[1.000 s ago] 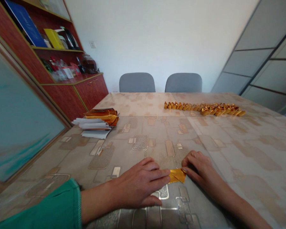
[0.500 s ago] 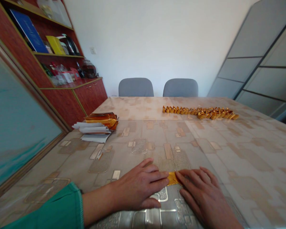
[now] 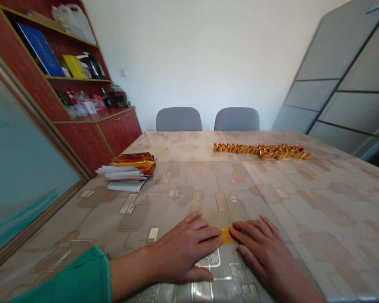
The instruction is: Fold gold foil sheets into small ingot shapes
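A small folded piece of gold foil paper point(image 3: 226, 236) lies flat on the table in front of me, between my two hands. My left hand point(image 3: 189, 248) rests palm down, and its fingertips press on the left end of the paper. Its fingers are stretched out, with the thumb apart. From the other side, my right hand point(image 3: 267, 250) touches the paper's right end with its fingertips. That hand is also open, fingers extended and thumb held away. The fingertips hide both ends of the paper.
Several small folded gold foil pieces point(image 3: 271, 151) stand in rows at the table's back right. At the left lie a bundle of gold foil sheets point(image 3: 135, 162) and white paper sheets point(image 3: 126, 185). Two grey chairs point(image 3: 179, 119) stand beyond the patterned tablecloth point(image 3: 183, 176).
The view has tilted up slightly. My right hand has shifted a little to the left along with the gold paper; my left hand stays nearly still, its fingertips on the paper.
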`<state>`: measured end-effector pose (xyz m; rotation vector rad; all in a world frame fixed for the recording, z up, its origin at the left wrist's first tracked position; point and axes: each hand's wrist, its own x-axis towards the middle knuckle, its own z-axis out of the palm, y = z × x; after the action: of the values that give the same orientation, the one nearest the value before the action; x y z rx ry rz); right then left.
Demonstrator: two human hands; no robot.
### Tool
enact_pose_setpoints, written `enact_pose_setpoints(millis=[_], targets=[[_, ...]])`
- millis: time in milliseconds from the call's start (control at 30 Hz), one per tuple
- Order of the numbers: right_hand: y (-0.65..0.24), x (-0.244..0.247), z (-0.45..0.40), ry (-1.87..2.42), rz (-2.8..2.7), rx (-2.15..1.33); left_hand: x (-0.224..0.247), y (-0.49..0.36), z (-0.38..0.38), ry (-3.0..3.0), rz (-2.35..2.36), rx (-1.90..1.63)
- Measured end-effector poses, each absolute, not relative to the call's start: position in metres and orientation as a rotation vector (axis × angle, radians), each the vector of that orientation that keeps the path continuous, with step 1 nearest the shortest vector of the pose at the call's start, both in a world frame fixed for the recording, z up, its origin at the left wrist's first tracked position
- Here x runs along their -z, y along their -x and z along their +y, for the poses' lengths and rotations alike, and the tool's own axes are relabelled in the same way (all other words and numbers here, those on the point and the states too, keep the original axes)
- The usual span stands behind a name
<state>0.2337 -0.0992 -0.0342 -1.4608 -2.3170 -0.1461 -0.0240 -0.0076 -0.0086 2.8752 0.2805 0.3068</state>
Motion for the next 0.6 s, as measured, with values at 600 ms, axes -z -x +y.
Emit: enact_pose_setpoints(millis=[600], targets=[[-0.225, 0.027, -0.112, 1.283, -2.279, 0.537, -0.006, 0.037, -0.008, -2.920, 0.174, -0.265]])
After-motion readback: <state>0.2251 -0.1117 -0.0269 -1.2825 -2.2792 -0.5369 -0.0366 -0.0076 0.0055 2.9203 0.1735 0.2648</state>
